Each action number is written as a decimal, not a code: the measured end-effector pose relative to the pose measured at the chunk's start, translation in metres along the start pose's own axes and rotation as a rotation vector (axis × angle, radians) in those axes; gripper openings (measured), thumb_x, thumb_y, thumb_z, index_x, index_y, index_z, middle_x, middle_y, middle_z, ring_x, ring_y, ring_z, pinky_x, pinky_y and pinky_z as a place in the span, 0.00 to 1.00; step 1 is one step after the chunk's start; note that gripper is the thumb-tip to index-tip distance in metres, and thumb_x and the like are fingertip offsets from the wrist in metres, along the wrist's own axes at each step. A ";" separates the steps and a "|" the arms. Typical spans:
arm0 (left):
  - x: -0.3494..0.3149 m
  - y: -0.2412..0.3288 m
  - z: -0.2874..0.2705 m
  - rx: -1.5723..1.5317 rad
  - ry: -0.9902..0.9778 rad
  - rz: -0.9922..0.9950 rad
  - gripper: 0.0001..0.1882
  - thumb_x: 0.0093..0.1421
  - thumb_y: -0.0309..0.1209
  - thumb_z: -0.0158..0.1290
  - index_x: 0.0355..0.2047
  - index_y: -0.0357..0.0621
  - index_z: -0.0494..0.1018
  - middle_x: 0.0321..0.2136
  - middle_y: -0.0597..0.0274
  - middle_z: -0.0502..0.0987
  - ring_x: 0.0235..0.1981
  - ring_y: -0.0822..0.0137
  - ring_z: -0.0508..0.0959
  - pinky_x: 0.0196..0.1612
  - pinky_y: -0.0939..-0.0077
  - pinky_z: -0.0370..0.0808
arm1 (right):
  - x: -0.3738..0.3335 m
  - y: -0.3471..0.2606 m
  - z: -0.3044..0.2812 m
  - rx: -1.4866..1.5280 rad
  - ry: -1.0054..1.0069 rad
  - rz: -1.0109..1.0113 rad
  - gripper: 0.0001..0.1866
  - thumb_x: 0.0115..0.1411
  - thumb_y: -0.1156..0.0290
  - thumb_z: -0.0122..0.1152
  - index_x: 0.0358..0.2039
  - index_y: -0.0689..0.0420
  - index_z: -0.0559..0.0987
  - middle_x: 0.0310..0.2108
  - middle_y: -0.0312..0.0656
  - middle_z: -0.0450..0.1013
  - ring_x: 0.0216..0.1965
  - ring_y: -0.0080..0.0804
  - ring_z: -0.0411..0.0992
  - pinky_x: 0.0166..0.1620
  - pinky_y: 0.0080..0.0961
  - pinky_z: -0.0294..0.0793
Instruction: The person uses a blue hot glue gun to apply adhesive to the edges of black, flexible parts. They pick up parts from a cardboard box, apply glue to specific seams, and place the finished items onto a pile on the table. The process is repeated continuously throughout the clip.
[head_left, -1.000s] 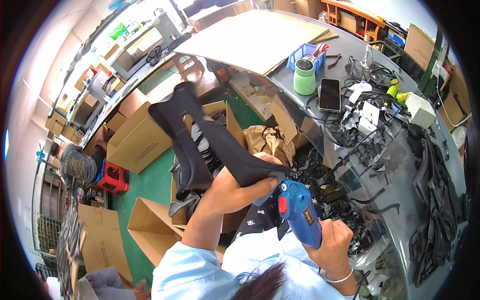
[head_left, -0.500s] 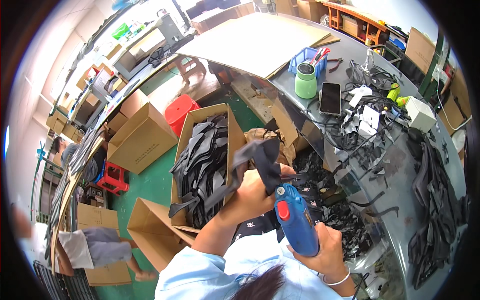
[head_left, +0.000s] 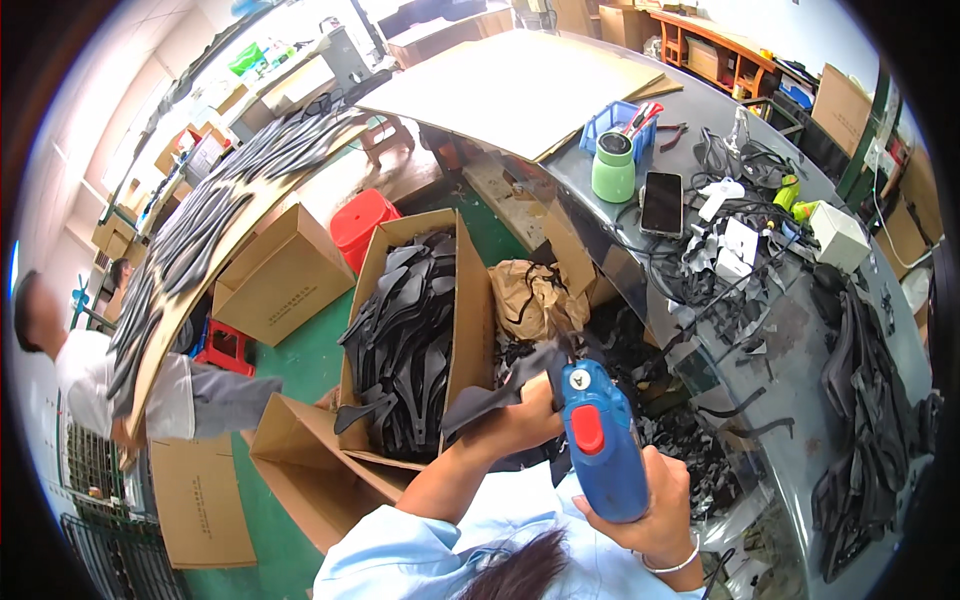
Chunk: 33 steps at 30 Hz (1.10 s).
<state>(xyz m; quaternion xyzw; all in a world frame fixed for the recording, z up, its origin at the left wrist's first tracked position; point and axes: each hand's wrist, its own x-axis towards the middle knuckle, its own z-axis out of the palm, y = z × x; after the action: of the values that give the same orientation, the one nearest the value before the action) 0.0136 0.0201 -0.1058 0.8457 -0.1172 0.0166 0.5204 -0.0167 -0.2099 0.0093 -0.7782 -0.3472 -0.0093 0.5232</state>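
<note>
My left hand (head_left: pixel 525 422) is closed on a curved dark grey strip piece (head_left: pixel 480 402), held in front of me beside the open carton. My right hand (head_left: pixel 662 508) is wrapped around the body of a blue handheld tool (head_left: pixel 607 470) with a red button (head_left: pixel 588 430). The tool's front end sits right by my left fingers, and what it touches there is hard to make out. Similar dark pieces (head_left: pixel 405 330) fill the cardboard carton (head_left: pixel 472 330) to the left of my hands.
A grey table (head_left: pixel 790 400) on the right bears dark pieces (head_left: pixel 865 400), scraps, a phone (head_left: pixel 662 203), a green bottle (head_left: pixel 613 172) and a blue basket (head_left: pixel 590 130). Dark scraps (head_left: pixel 690 450) lie below its edge. At left, a person (head_left: pixel 90 380) is by a board (head_left: pixel 225 250) covered with dark pieces.
The dark piece and my left hand have come lower and nearer me. The tool has shifted slightly right. The person at left has moved, and the board there now shows more of its surface.
</note>
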 end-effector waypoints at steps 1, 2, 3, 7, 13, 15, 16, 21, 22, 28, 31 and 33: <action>0.003 0.016 -0.006 -0.060 -0.012 0.013 0.16 0.52 0.27 0.57 0.42 0.37 0.72 0.37 0.53 0.75 0.41 0.62 0.75 0.45 0.71 0.71 | 0.001 0.003 -0.001 -0.054 0.054 0.012 0.23 0.39 0.63 0.75 0.27 0.60 0.70 0.18 0.40 0.69 0.18 0.35 0.71 0.25 0.28 0.70; 0.004 0.031 -0.012 -0.123 -0.024 0.030 0.17 0.51 0.26 0.58 0.42 0.40 0.70 0.33 0.53 0.75 0.38 0.59 0.76 0.43 0.70 0.71 | -0.001 0.005 -0.001 -0.110 0.106 0.016 0.23 0.39 0.63 0.76 0.27 0.59 0.70 0.18 0.40 0.69 0.18 0.35 0.72 0.25 0.28 0.70; 0.006 0.050 -0.016 0.195 -0.001 0.319 0.18 0.49 0.23 0.57 0.42 0.39 0.69 0.33 0.56 0.74 0.41 0.63 0.75 0.45 0.73 0.70 | -0.002 0.007 -0.002 -0.156 0.164 0.003 0.23 0.39 0.62 0.76 0.27 0.59 0.70 0.18 0.40 0.70 0.18 0.36 0.72 0.25 0.29 0.70; 0.002 0.081 -0.013 -0.587 -0.280 0.002 0.15 0.46 0.20 0.54 0.34 0.43 0.63 0.42 0.61 0.66 0.45 0.70 0.69 0.49 0.73 0.66 | -0.007 0.022 0.007 -0.029 0.301 0.180 0.20 0.39 0.72 0.73 0.29 0.60 0.70 0.25 0.42 0.77 0.25 0.31 0.77 0.32 0.24 0.75; 0.018 0.112 -0.004 -1.259 0.200 0.154 0.36 0.63 0.53 0.43 0.62 0.43 0.48 0.47 0.51 0.68 0.44 0.63 0.73 0.48 0.68 0.71 | -0.001 0.017 0.024 0.050 0.018 0.065 0.19 0.39 0.72 0.72 0.26 0.60 0.68 0.18 0.41 0.71 0.19 0.32 0.74 0.26 0.27 0.72; 0.038 0.098 -0.002 -1.300 0.545 0.362 0.27 0.66 0.42 0.43 0.60 0.42 0.52 0.45 0.49 0.70 0.40 0.63 0.75 0.43 0.69 0.76 | -0.002 0.011 0.026 0.049 -0.032 -0.014 0.21 0.39 0.70 0.74 0.25 0.59 0.68 0.17 0.41 0.70 0.18 0.35 0.72 0.25 0.27 0.71; 0.043 0.094 -0.004 -1.280 0.616 0.419 0.20 0.65 0.32 0.45 0.56 0.41 0.57 0.42 0.50 0.71 0.37 0.65 0.76 0.40 0.70 0.78 | -0.002 0.010 0.025 0.047 -0.056 -0.051 0.21 0.38 0.69 0.75 0.25 0.59 0.68 0.17 0.41 0.69 0.17 0.36 0.72 0.24 0.28 0.70; 0.019 0.102 -0.019 -1.049 0.506 -0.085 0.17 0.61 0.29 0.50 0.49 0.40 0.62 0.35 0.58 0.73 0.31 0.71 0.76 0.35 0.78 0.74 | -0.006 0.022 0.020 -0.068 0.154 0.103 0.24 0.38 0.63 0.77 0.25 0.58 0.69 0.17 0.42 0.68 0.18 0.41 0.70 0.23 0.35 0.68; 0.013 0.103 -0.021 -0.979 0.355 -0.135 0.17 0.61 0.28 0.51 0.49 0.39 0.63 0.35 0.58 0.73 0.32 0.71 0.76 0.36 0.78 0.74 | -0.005 0.028 0.020 -0.072 0.244 0.113 0.24 0.39 0.65 0.77 0.26 0.58 0.68 0.17 0.42 0.69 0.18 0.42 0.70 0.24 0.34 0.69; -0.009 0.118 -0.012 -0.847 -0.087 -0.377 0.17 0.58 0.28 0.55 0.47 0.35 0.69 0.33 0.61 0.76 0.31 0.77 0.75 0.36 0.81 0.73 | 0.008 0.026 0.013 0.088 0.364 0.190 0.24 0.42 0.74 0.74 0.38 0.62 0.70 0.27 0.40 0.76 0.28 0.27 0.76 0.34 0.22 0.74; -0.011 0.118 -0.010 -0.894 -0.114 -0.420 0.14 0.57 0.24 0.54 0.44 0.35 0.70 0.33 0.60 0.76 0.32 0.74 0.76 0.38 0.78 0.74 | 0.010 0.026 0.015 0.047 0.412 0.172 0.22 0.42 0.74 0.74 0.32 0.61 0.67 0.21 0.42 0.74 0.22 0.32 0.76 0.28 0.25 0.73; -0.011 0.116 -0.010 -0.873 -0.136 -0.408 0.14 0.57 0.23 0.54 0.44 0.35 0.70 0.33 0.59 0.76 0.32 0.73 0.76 0.37 0.77 0.74 | 0.010 0.024 0.014 0.149 0.449 0.221 0.21 0.43 0.75 0.72 0.32 0.61 0.68 0.21 0.43 0.75 0.23 0.32 0.76 0.29 0.24 0.74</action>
<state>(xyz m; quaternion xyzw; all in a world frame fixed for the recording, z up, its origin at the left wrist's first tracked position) -0.0210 -0.0191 -0.0011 0.5535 0.0212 -0.1920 0.8102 -0.0005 -0.1979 -0.0128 -0.7492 -0.1350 -0.0987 0.6409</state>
